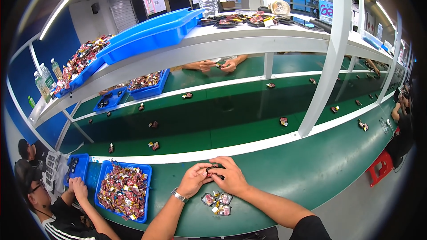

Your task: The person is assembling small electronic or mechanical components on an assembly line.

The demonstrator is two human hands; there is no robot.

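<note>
My left hand (193, 181), with a metal watch on its wrist, and my right hand (230, 178) meet over the green bench. Between their fingertips is a small black housing (214, 170) with something reddish in it; the fingers partly cover it. Both hands are closed on this piece. Just below them on the bench lies a small group of similar units (218, 202), dark shells with red boards and white and yellow parts. Left of my forearm stands a blue bin (149, 186) heaped with loose reddish circuit boards (122, 191).
A co-worker (42, 195) sits at the left beside a smaller blue tray (84, 160). Beyond a white rail (187, 154) runs a green conveyor belt (235, 129) with scattered units. A white post (327, 62) and an overhead shelf (240, 43) with blue trays stand ahead. Another person's hands work across the belt.
</note>
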